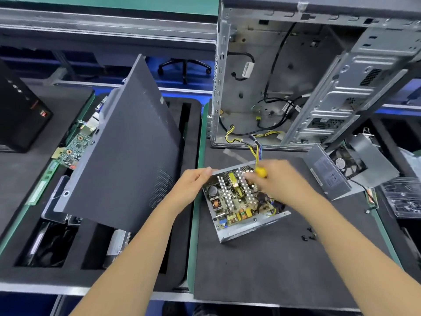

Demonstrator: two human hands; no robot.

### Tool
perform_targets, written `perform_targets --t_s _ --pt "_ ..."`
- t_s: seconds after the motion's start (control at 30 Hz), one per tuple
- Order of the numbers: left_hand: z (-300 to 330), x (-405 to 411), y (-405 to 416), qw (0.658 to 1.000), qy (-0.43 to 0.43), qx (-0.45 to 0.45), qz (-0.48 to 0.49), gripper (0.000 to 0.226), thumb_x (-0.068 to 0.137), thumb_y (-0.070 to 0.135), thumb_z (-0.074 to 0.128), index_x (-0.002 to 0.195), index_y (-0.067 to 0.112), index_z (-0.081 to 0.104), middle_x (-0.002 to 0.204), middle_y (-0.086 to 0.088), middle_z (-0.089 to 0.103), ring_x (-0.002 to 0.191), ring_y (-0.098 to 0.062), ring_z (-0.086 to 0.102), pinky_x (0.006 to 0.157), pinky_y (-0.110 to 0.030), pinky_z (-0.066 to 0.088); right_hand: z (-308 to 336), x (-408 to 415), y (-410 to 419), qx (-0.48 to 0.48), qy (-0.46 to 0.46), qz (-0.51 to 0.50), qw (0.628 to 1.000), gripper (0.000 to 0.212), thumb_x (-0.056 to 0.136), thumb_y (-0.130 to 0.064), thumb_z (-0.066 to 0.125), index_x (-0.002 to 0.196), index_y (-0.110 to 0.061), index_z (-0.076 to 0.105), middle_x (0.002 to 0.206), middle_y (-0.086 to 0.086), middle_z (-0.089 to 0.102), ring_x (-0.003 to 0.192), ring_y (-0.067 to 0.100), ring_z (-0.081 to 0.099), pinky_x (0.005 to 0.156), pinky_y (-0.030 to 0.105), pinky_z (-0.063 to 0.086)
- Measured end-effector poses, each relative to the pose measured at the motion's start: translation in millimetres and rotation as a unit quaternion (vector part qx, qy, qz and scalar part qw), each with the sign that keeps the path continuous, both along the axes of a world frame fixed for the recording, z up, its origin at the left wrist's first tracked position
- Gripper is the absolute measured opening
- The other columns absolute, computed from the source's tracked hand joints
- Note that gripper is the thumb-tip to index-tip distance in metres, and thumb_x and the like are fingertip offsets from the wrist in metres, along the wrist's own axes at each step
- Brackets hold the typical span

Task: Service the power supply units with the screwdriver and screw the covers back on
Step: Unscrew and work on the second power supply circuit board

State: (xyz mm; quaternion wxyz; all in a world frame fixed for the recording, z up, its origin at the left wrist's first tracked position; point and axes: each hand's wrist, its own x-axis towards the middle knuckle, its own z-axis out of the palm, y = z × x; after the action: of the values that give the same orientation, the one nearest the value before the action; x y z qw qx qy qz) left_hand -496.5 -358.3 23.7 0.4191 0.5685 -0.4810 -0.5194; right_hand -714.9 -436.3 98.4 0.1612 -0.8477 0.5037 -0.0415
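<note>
Dark grey foam-like mat covers the surface [273, 265], green edging at its sides. Opened power supply unit [241, 201] sits mid-mat: shallow grey sheet-metal tray holding a tan circuit board with finned silver heatsinks, yellow transformers, a round capacitor, wire bundle running off toward the back. Left hand [193, 181] grip pinches the tray's far-left rim. Right hand [278, 179] grip is clenched around a yellow-handled screwdriver [261, 171] over the board; tip hidden. Small black screws [308, 234] lie loose on the mat, right of the unit. Second boxy grey supply [330, 174] with fan sits further right. Behind, bare metal computer case [296, 76], open, cables inside. Left, flat perforated dark panel [127, 144] leans tilted over a foam tray [68, 270] with cut-out compartments; contents unclear.
</note>
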Motion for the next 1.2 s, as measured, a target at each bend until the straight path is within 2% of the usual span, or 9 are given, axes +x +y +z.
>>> perform_targets --t_s 0.1,0.2,0.3,0.4,0.53,0.63,0.83,1.07,1.2 --pt "1 1 1 1.0 0.003 0.003 -0.005 0.037 0.101 0.048 0.041 0.12 0.034 0.07 0.117 0.009 0.072 0.114 -0.008 0.064 0.109 -0.04 0.041 11 -7 -27 0.074 -0.161 -0.168 0.97 0.049 0.076 -0.066 0.062 0.075 -0.023 0.04 0.065 -0.006 0.044 0.061 0.013 0.045 0.051 0.028 0.034" --pt "5 2 2 1.0 -0.001 0.008 -0.016 0.038 0.101 0.05 0.04 0.121 0.036 0.069 0.118 0.01 0.071 0.115 -0.007 0.063 0.108 -0.038 0.041 0 1 -37 0.247 -0.244 -0.181 0.92 0.048 0.082 -0.043 0.071 0.06 -0.019 0.036 0.048 -0.003 0.033 0.046 0.016 0.036 0.046 0.025 0.031" --pt "5 1 2 1.0 -0.001 0.012 -0.027 0.038 0.102 0.048 0.04 0.121 0.033 0.069 0.117 0.01 0.071 0.116 -0.007 0.063 0.106 -0.037 0.041 -12 -11 -43 0.273 -0.286 -0.208 0.895 0.034 0.08 -0.02 0.074 0.061 -0.014 0.047 0.047 0.003 0.035 0.041 0.016 0.03 0.043 0.024 0.025" --pt "3 -1 2 1.0 -0.003 0.008 -0.025 0.038 0.102 0.048 0.04 0.122 0.033 0.069 0.118 0.011 0.071 0.116 -0.007 0.062 0.105 -0.035 0.042 -24 -23 -45 0.288 -0.375 -0.263 0.841 0.015 0.082 -0.013 0.072 0.081 0.0 0.064 0.051 0.002 0.043 0.038 0.01 0.035 0.036 0.021 0.027" --pt "4 -1 3 1.0 0.003 0.016 -0.025 0.036 0.102 0.048 0.04 0.12 0.039 0.069 0.118 0.011 0.071 0.117 -0.006 0.062 0.106 -0.034 0.041 -32 -13 -49 0.332 -0.403 -0.244 0.817 0.013 0.087 -0.013 0.066 0.085 0.0 0.066 0.052 -0.002 0.043 0.039 0.007 0.038 0.035 0.018 0.026" --pt "4 -3 4 1.0 0.011 0.013 -0.021 0.035 0.102 0.047 0.04 0.12 0.037 0.069 0.118 0.011 0.071 0.117 -0.006 0.062 0.102 -0.029 0.041 -30 -13 -53 0.395 -0.426 -0.239 0.778 0.017 0.09 -0.016 0.063 0.095 0.001 0.066 0.053 -0.003 0.041 0.04 0.007 0.038 0.036 0.017 0.026" --pt "5 -5 5 1.0 0.01 0.022 -0.015 0.036 0.101 0.046 0.04 0.119 0.035 0.069 0.117 0.011 0.071 0.116 -0.005 0.063 0.105 -0.031 0.042 -29 -19 -48 0.343 -0.373 -0.24 0.828 0.019 0.096 -0.017 0.054 0.087 -0.002 0.064 0.051 -0.002 0.041 0.041 0.007 0.04 0.035 0.016 0.028" --pt "7 -6 5 1.0 0.009 0.016 -0.02 0.036 0.101 0.046 0.04 0.12 0.035 0.068 0.118 0.013 0.071 0.118 -0.003 0.061 0.105 -0.028 0.04 -44 -19 -52 0.327 -0.389 -0.275 0.816 0.021 0.097 -0.02 0.054 0.084 -0.005 0.062 0.058 0.001 0.038 0.043 0.008 0.039 0.035 0.016 0.03" --pt "9 -6 6 0.999 0.008 0.015 -0.027 0.036 0.1 0.048 0.039 0.12 0.036 0.067 0.12 0.015 0.069 0.119 0.0 0.059 0.1 -0.015 0.041 -42 -20 -64 0.398 -0.301 -0.294 0.815 0.028 0.092 -0.037 0.06 0.085 -0.01 0.061 0.064 0.002 0.04 0.052 0.011 0.034 0.041 0.02 0.028"
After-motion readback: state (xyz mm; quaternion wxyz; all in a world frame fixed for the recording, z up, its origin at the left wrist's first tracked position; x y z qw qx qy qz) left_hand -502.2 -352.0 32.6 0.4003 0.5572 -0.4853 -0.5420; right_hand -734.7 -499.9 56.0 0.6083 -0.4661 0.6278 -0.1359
